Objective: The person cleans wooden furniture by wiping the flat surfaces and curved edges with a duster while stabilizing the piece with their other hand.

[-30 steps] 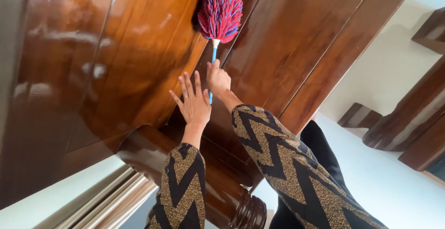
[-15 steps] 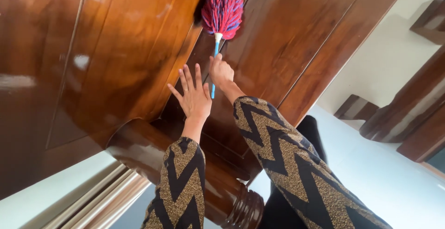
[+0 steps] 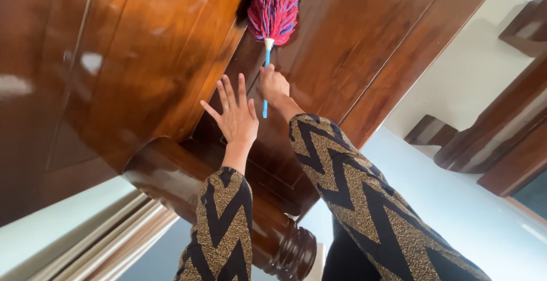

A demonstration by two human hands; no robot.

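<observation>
My right hand [image 3: 273, 85] grips the thin blue handle of a duster [image 3: 274, 5] whose fluffy red and blue head rests against a glossy brown wooden panel [image 3: 142, 59] overhead. My left hand [image 3: 235, 116] is spread flat with fingers apart on the same wood, just left of the handle. Both arms wear black and gold zigzag sleeves and reach upward.
A rounded, turned wooden post [image 3: 228, 207] runs below my left arm. Pale wall and ceiling [image 3: 473, 201] lie to the right, with more dark wooden furniture [image 3: 501, 138] at the far right. A light moulding [image 3: 102, 235] sits at lower left.
The duster head and my right hand have slid slightly upward along the wood. My left hand has shifted a little up and left, still flat on the panel.
</observation>
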